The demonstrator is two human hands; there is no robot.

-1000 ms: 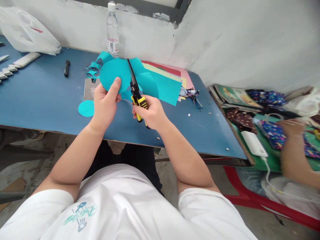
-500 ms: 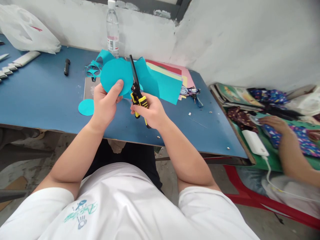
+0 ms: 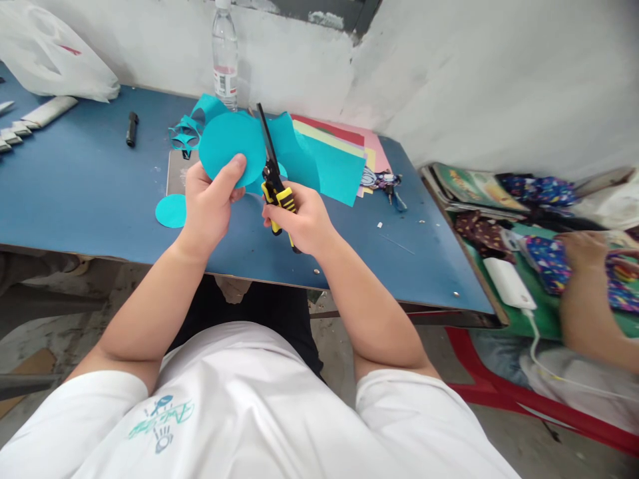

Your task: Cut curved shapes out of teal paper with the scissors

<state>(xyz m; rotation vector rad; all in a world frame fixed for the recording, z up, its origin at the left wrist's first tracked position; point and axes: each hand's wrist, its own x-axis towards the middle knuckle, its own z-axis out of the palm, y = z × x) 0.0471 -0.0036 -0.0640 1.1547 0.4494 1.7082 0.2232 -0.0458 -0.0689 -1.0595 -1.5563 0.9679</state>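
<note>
Pinched under the thumb of my left hand point(image 3: 212, 199) is a round turquoise paper disc point(image 3: 229, 146), raised over the table. My right hand point(image 3: 302, 219) grips black scissors with yellow-and-black handles point(image 3: 273, 179), their blades pointing up along the disc's right edge. A smaller turquoise circle point(image 3: 170, 211) lies on the table left of my left wrist. Behind the disc are cut turquoise scraps point(image 3: 186, 133). Large turquoise sheets point(image 3: 334, 171) lie to the right of the scissors, over red, yellow and pink paper point(image 3: 378, 150).
A plastic bottle point(image 3: 225, 60) stands by the wall. The blue table point(image 3: 74, 193) also holds a white bag point(image 3: 54, 56), a black marker point(image 3: 132, 129) and keys on a patterned strap point(image 3: 382, 179). At right, another person's hand point(image 3: 584, 249) rests near patterned cloth and a white power bank point(image 3: 509, 284).
The other person's hand at the right has shifted rightward over the patterned cloth. The view has tilted slightly. Both my hands keep their holds on the disc and scissors.
</note>
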